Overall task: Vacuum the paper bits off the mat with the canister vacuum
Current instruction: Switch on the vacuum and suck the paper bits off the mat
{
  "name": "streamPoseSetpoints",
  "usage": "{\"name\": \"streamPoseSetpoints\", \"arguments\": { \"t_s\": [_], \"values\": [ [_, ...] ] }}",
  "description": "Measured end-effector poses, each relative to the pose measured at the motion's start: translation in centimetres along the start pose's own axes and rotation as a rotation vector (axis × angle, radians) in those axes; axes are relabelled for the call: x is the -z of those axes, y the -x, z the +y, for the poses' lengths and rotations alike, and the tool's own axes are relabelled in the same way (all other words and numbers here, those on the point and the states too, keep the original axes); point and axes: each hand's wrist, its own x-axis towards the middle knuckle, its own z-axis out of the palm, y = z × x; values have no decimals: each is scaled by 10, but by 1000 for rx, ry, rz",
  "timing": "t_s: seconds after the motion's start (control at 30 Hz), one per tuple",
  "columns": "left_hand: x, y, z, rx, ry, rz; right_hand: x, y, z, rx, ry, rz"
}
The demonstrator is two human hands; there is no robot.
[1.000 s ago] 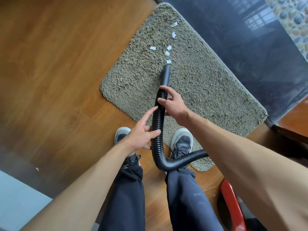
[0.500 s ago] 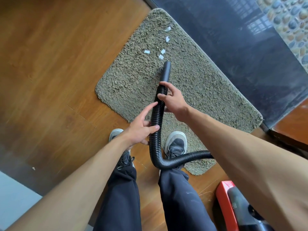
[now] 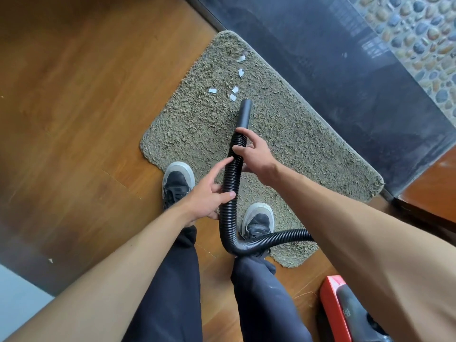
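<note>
Lying on the far end of the one shaggy grey-green mat [image 3: 283, 134] are five white paper bits [image 3: 232, 97], small and roughly square. Two of them sit just beyond the open mouth of the nozzle [image 3: 244, 114], not touching it. The single black ribbed hose [image 3: 228, 218] runs up from a bend by the feet to that smooth nozzle. The right hand [image 3: 256, 156] grips the hose where the ribs meet the nozzle, fingers curled round it. The left hand [image 3: 209, 193] holds it lower down, thumb across the ribs and forefinger stretched along them. The red canister vacuum [image 3: 333, 304] stands on the wooden floor [image 3: 74, 119] at lower right. Of the two dark shoes [image 3: 177, 181], one is on the floor and one on the mat.
</note>
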Motion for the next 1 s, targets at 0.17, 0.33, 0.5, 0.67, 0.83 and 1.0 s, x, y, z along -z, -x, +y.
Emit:
{"name": "streamPoseSetpoints", "arguments": {
  "t_s": [0.17, 0.33, 0.5, 0.67, 0.83, 1.0],
  "values": [
    [19, -2, -5, 4, 45, 2, -18, -6, -9, 3, 43, -13],
    [36, -1, -9, 30, 105, -4, -37, -12, -14, -13, 94, -13],
    [48, -1, -6, 35, 138, -20, -46, -15, -19, 0, 103, 0],
    [51, -6, 4, 22, 125, -53, -43, -19, -24, 31, 126, 73],
    [52, -12, 14, 16, 108, -58, -37, -23, -35, 38, 125, 65],
    [55, -19, 20, 10, 118, -50, -36, -32, -43, 54, 159, 62]
  ]
}}
